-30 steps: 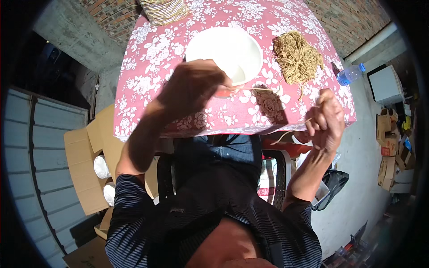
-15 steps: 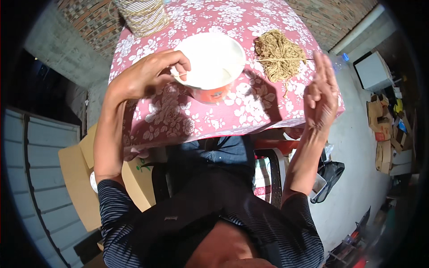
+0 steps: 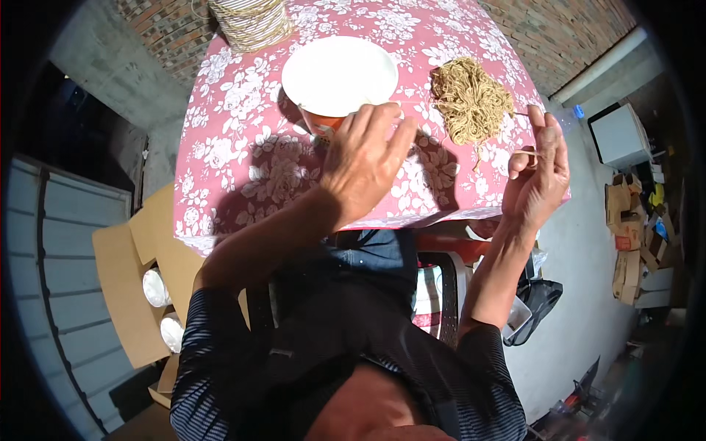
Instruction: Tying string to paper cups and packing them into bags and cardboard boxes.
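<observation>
- Lying in a loose tan heap, the yarn (image 3: 474,103) sat on the right side of the pink flowered cloth (image 3: 243,125), between the bucket (image 3: 340,77) and the right hand (image 3: 538,162).
- A short pale strand (image 3: 525,152) crossed the right hand's fingers; where its ends led could not be made out.
- What could go wrong, as a judgement: the heap's loops overlapped, so a sharp tug on one might have knotted the rest. A slack grip might have let the strand slip. The bucket, close to the left hand (image 3: 368,158), might have been knocked by a careless sweep.
- The right hand was raised near the table's right edge, forefinger up, other fingers partly curled; whether they pinched the strand could not be told.
- The left hand reached diagonally across to the bucket's near right side, back upward, thumb and forefinger spread apart; its underside was hidden, so any hold could not be told.
- Farther out, a wound spool (image 3: 252,26) stood at the far left, and a bottle (image 3: 568,117) showed past the right edge.
</observation>
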Available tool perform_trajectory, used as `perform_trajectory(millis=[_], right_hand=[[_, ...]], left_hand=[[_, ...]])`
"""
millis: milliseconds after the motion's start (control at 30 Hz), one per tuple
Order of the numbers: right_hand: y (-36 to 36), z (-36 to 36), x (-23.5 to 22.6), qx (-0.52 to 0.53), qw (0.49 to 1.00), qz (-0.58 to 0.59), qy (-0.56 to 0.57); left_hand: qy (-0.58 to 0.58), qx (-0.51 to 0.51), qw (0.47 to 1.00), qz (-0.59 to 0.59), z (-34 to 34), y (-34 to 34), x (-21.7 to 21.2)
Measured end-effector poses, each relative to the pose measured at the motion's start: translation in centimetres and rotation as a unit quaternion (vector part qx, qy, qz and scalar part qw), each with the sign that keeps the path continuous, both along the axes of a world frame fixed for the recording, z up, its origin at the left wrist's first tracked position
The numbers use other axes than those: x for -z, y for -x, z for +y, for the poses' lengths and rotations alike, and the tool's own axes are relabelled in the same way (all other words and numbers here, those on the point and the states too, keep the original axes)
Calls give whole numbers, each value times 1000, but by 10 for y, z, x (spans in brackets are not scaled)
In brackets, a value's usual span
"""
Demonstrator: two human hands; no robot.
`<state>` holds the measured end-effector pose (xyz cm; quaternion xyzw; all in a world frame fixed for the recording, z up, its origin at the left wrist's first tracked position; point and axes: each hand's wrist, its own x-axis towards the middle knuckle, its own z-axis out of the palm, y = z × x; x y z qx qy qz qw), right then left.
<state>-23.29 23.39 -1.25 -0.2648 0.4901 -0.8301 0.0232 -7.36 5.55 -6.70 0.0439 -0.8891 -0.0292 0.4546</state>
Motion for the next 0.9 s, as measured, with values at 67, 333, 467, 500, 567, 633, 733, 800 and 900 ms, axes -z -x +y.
perform_trajectory(millis=[67,333,467,500,567,633,733,800,900], right_hand=[[8,3,0,-38,999,16,34],[0,-6,-19,-45,994,88,36],[-1,0,-37,-165,978,101,78],[6,4,-37,-186,975,76,90],[18,6,-40,-213,971,21,105],[34,-5,-38,-205,974,-45,89],[45,-19,-30,-230,966,-98,60],[54,-29,-22,-262,954,-133,62],[45,-47,-25,-185,969,-161,7]], left_hand=[[-38,7,999,-16,-8,-8,-6],[42,-80,995,29,-21,11,-17],[-27,-36,998,-35,-54,22,3],[-6,15,998,-65,-63,13,2],[30,117,988,-97,-78,-11,-22],[-40,259,961,-84,-103,-36,-24],[-89,245,922,-286,-118,-66,-59],[-144,282,915,-252,-117,-78,-61],[-35,151,942,-296,-100,-81,-53]])
